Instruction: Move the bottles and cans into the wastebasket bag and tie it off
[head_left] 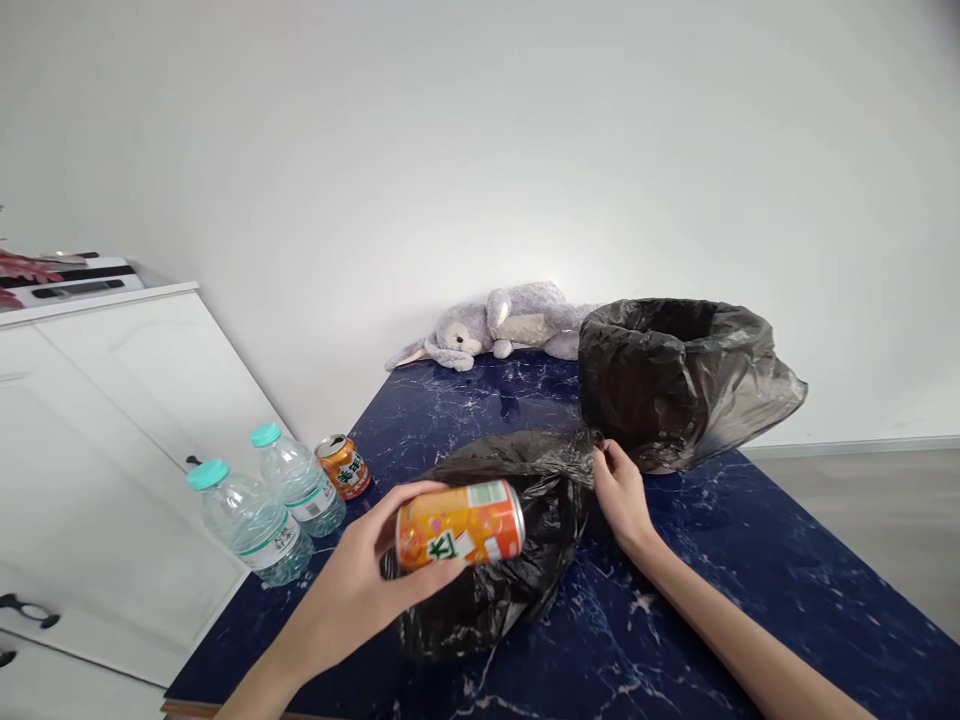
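Observation:
My left hand (367, 560) is wrapped round an orange drink can (457, 524), held on its side above a black plastic bag (510, 590). The can's printed label faces me. With fingers pinched, my right hand (621, 492) grips the gathered edge of that bag at its right side. The bag lies crumpled on the dark blue marbled table (645, 620), and its left part is partly hidden behind the can and my left hand. What the bag holds, if anything, does not show.
Left on the table stand two clear bottles with turquoise caps (208, 474) and another orange can (343, 466). A bin lined with a black bag (660, 380) stands at the back right. Behind lies a grey plush toy (517, 318). A white cabinet (127, 470) adjoins the table.

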